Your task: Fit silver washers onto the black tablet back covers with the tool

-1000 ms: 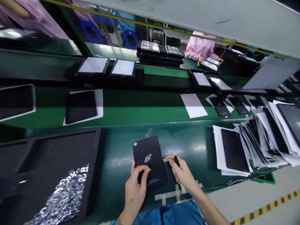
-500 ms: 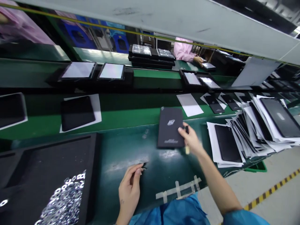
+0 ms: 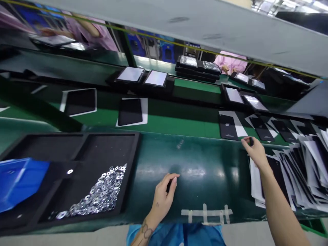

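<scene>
My right hand (image 3: 255, 153) is closed around a slim dark stick-like tool (image 3: 251, 141), only its end showing above the fingers. Just left of it, a black tablet back cover (image 3: 228, 127) with a pale logo lies partly over a white sheet (image 3: 239, 124) on the green belt. Over the dark green bench, my left hand (image 3: 164, 196) has thumb and fingers pinched together; whatever may be between them is hidden. To its left, shiny metal rings (image 3: 105, 191) lie heaped in a black divided tray (image 3: 135, 147).
A tall stack of covers and white sheets (image 3: 307, 167) stands at the right. More black panels on sheets (image 3: 130, 112) line the belt. A blue bin (image 3: 20, 181) sits on the tray, a green post (image 3: 38, 106) crosses the left, and co-workers in pink (image 3: 230, 61) sit beyond.
My right hand has let go of the black cover, which now lies on the belt's white sheet; the dark tool stays in that hand. The camera view has swung left, showing more of the tray.
</scene>
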Motion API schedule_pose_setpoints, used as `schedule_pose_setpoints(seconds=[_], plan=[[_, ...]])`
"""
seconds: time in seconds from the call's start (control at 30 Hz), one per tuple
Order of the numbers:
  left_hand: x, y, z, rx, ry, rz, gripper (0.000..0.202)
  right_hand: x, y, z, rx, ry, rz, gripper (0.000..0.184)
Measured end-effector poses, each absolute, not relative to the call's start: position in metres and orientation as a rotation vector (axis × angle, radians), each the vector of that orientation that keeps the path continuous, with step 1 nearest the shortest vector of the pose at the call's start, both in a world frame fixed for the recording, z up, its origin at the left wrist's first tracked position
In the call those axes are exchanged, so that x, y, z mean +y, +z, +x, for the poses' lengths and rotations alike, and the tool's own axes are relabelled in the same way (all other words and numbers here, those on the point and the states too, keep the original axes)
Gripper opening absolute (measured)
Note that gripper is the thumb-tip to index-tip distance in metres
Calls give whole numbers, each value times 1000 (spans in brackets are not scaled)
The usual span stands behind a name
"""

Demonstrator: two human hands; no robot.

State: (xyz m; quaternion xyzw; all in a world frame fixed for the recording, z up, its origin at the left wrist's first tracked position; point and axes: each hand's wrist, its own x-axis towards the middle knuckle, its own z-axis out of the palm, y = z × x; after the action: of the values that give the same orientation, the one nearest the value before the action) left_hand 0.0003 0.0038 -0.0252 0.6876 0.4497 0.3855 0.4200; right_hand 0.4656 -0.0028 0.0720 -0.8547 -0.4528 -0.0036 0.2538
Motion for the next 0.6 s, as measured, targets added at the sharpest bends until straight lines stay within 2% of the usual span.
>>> schedule_pose_setpoints(seconds=[0.1, 0.23, 0.37, 0.47, 0.6], plan=[[-1, -29, -2, 1131, 950, 1757, 26, -70, 68, 453, -1222, -92, -2534, 51], [-2, -32, -1, 1026, 936, 1865, 22, -141, 55, 422, -1126, 22, -2993, 64], [0, -29, 0, 930, 920, 1959, 21, -159, 42, 405, -1042, 45, -3156, 50], [0, -27, -2, 920, 910, 1964, 21, -157, 43, 409, -986, 25, -3140, 49], [-1, -26, -3, 988, 952, 1932, 20, -153, 48, 423, -1050, 146, -3199, 38]])
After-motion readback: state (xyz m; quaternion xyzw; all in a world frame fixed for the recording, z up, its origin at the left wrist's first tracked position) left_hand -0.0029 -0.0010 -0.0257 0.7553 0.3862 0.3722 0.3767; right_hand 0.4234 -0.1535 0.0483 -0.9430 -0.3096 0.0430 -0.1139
